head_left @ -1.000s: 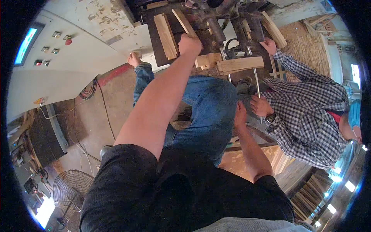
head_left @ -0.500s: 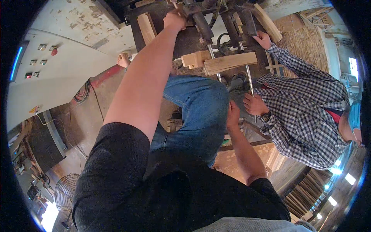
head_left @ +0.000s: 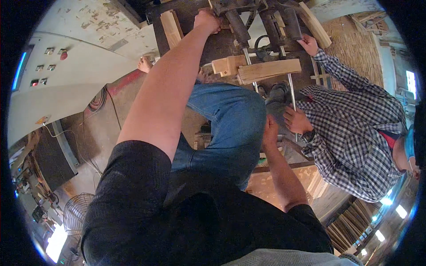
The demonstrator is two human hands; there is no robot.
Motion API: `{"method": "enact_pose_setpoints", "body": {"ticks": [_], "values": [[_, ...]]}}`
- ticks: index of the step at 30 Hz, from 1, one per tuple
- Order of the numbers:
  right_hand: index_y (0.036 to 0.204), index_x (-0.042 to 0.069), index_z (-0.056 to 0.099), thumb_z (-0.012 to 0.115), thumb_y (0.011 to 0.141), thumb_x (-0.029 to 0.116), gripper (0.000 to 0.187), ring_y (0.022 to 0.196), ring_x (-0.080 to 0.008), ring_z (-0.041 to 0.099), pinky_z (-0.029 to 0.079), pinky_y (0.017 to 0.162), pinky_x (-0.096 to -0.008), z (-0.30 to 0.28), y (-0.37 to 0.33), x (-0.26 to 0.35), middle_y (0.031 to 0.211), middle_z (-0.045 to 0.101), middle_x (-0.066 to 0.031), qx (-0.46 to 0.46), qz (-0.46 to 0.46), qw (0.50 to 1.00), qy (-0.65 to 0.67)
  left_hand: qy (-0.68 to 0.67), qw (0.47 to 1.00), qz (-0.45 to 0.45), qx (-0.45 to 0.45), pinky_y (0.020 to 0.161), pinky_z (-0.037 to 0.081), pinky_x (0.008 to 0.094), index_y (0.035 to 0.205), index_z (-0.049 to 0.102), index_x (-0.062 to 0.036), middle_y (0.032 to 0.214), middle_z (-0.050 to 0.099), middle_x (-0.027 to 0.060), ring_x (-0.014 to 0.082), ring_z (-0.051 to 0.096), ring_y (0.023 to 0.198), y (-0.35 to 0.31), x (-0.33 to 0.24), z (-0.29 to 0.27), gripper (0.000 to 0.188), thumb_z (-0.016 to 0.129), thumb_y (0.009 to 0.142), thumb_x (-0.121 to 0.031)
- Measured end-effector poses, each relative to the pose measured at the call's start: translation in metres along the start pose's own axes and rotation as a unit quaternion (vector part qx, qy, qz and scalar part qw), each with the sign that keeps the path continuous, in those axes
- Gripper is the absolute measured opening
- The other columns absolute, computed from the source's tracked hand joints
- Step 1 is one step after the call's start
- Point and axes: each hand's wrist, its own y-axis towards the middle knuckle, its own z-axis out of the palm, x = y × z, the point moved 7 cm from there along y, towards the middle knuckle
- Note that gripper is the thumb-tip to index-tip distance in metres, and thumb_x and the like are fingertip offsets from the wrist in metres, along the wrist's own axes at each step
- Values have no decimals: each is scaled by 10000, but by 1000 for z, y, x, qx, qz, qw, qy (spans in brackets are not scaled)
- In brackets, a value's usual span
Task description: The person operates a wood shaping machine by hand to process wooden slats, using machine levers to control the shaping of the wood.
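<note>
My left hand (head_left: 207,21) reaches far forward to a dark machine (head_left: 239,29). Its fingers curl in beside the machine's metal parts, and what they hold, if anything, is hidden. Left of that hand a pale wooden plank (head_left: 171,29) lies on the dark machine table (head_left: 188,48). My right hand (head_left: 270,131) rests low against the side of my jeans-clad knee (head_left: 248,111); it shows edge-on, its fingers mostly hidden. Beyond the knee, several wooden boards (head_left: 270,68) lie across two shiny metal rods (head_left: 291,88), next to a wooden block (head_left: 228,65).
At right, a co-worker in a checked shirt (head_left: 350,119) has one hand (head_left: 308,45) at the machine and another (head_left: 297,120) by a rod. A black handwheel (head_left: 262,48) sits between the rods. At left stand a control cabinet (head_left: 66,93) and a wire fan (head_left: 77,213).
My left hand has drawn its fingers in and shifted slightly right beside the machine. The whole view has moved a little. My right hand stays by the knee.
</note>
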Motion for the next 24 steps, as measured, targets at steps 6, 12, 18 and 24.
{"method": "enact_pose_setpoints", "body": {"ticks": [6, 12, 18, 24], "values": [[945, -9, 624, 472, 996, 268, 321, 733, -334, 592, 463, 709, -430, -3, 0, 6, 810, 629, -201, 12, 25, 998, -52, 53, 999, -1, -8, 899, 549, 393, 1083, 671, -56, 920, 737, 119, 275, 699, 976, 13, 11, 1, 400, 674, 846, -378], [999, -15, 637, 484, 991, 283, 335, 819, -404, 627, 471, 758, -461, 3, 2, 14, 882, 655, -236, 6, 19, 998, -58, 143, 983, 31, -111, 950, 526, 430, 1169, 645, -56, 1064, 706, 164, 296, 649, 1094, 29, 33, 3, 480, 670, 836, -400], [1015, -15, 640, 501, 980, 294, 341, 853, -436, 626, 469, 766, -477, -7, 1, 15, 903, 645, -266, -14, 30, 997, -76, 58, 986, 93, -124, 885, 533, 443, 1090, 701, -76, 1039, 702, 198, 364, 665, 1018, -34, 0, 11, 433, 681, 815, -411], [961, -21, 631, 516, 968, 318, 358, 833, -456, 608, 467, 744, -478, -5, 7, 18, 865, 636, -269, -12, 25, 996, -89, -140, 946, 239, -169, 854, 531, 422, 989, 714, -34, 1035, 705, 166, 316, 683, 924, -170, -34, 20, 305, 688, 851, -305]]}}
